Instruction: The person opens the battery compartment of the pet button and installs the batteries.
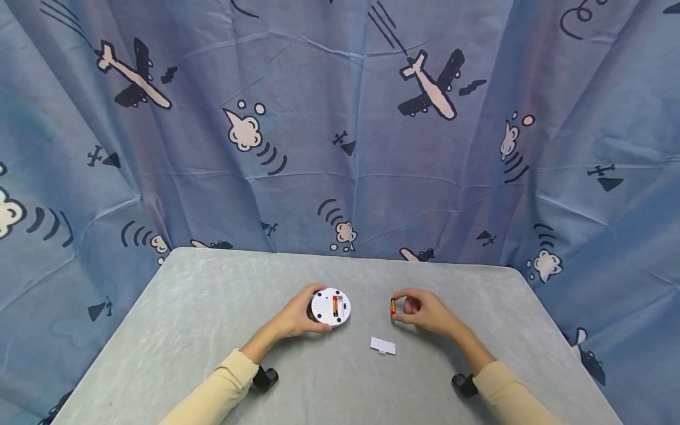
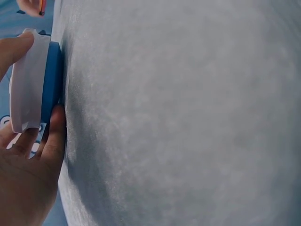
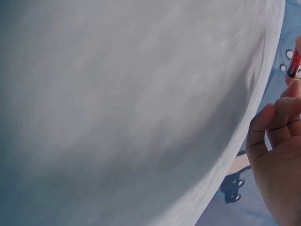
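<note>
My left hand (image 1: 293,314) grips a round white device (image 1: 321,314) by its edge, thumb on the near side and fingers on the far side. Its underside faces up, showing small dark feet, a speaker grille and an uncovered battery compartment with one battery (image 1: 335,306) in it. In the left wrist view, the device's blue lower part (image 2: 52,82) is close over the table. To the right, my right hand (image 1: 426,311) pinches a second battery (image 1: 393,306) upright between thumb and index finger. That red-and-black battery (image 3: 295,63) shows only partly at the right wrist view's edge.
A small white battery cover (image 1: 383,346) with a tab lies on the grey table (image 1: 223,307), between the hands and nearer to me. Behind the table hangs a blue curtain (image 1: 297,147) printed with planes. Each wrist carries a black camera mount (image 1: 465,385).
</note>
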The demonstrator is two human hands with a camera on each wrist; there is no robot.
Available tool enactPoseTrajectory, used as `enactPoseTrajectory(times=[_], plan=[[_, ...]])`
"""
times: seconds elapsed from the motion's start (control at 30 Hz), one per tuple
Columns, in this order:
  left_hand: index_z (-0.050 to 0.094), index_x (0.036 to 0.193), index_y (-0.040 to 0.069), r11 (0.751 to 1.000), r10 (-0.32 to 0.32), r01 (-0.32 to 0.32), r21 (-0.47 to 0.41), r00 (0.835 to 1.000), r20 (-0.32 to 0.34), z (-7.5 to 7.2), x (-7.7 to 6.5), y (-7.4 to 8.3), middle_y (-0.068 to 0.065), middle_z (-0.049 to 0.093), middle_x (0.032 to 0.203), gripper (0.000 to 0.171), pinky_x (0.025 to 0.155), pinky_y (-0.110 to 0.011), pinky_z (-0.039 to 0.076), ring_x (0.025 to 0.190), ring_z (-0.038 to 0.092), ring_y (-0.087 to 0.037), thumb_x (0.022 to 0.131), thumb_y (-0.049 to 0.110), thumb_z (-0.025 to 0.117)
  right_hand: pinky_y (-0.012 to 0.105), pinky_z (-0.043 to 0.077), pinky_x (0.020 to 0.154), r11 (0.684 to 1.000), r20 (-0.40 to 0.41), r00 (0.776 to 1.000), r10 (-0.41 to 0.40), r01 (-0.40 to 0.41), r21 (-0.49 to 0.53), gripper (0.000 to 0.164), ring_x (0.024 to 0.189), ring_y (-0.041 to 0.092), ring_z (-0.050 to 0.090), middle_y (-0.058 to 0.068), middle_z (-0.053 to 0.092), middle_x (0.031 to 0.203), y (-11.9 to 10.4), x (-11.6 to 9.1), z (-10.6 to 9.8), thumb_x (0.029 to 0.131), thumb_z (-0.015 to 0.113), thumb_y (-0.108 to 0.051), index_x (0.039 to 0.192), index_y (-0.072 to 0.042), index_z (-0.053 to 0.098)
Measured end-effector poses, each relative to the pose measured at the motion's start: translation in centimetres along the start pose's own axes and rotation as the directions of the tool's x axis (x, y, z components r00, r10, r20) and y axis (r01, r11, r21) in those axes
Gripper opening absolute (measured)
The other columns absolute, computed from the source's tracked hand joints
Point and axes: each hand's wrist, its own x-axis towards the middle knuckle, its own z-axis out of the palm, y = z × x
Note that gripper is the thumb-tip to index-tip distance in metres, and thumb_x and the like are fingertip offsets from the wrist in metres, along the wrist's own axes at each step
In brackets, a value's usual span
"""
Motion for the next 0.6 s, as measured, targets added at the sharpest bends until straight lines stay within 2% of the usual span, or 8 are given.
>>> enactPoseTrajectory(times=[0.17, 0.4, 0.6], plan=[[0.046, 0.14, -0.003, 1.0, 0.0, 0.0, -0.01, 1.0, -0.002, 0.1, 0.0, -0.1, -0.017, 0.054, 0.133, 0.089, 0.104, -0.05, 0.038, 0.121, 0.052, -0.031, 0.069, 0.014, 0.095, 0.024, 0.04, 0.053, 0.997, -0.003, 0.999, -0.045, 0.045, 0.065, 0.038, 0.062, 0.009, 0.047, -0.001, 0.057, 0.075, -0.8, 1.4, 1.0, 0.085, 0.085, -0.016, 0.116, 0.001, 0.07], [0.046, 0.142, -0.002, 1.0, -0.009, 0.009, -0.012, 1.0, 0.001, 0.1, 0.0, 0.0, -0.017, 0.053, 0.134, 0.09, 0.105, -0.051, 0.038, 0.122, 0.052, -0.032, 0.069, 0.015, 0.095, 0.023, 0.039, 0.053, 0.994, 0.005, 0.998, -0.066, 0.065, 0.084, 0.036, 0.061, 0.008, 0.047, -0.001, 0.057, 0.075, -2.2, 2.7, 2.2, 0.084, 0.086, -0.015, 0.114, -0.002, 0.071], [0.045, 0.142, -0.002, 1.0, -0.015, 0.015, -0.016, 1.0, 0.0, 0.0, 0.0, 0.0, -0.018, 0.053, 0.134, 0.09, 0.105, -0.051, 0.037, 0.123, 0.051, -0.032, 0.069, 0.015, 0.095, 0.023, 0.038, 0.053, 0.99, 0.03, 0.996, -0.09, 0.086, 0.111, 0.036, 0.061, 0.008, 0.045, 0.0, 0.056, 0.074, -3.6, 3.7, 3.2, 0.084, 0.085, -0.011, 0.114, 0.001, 0.07]])
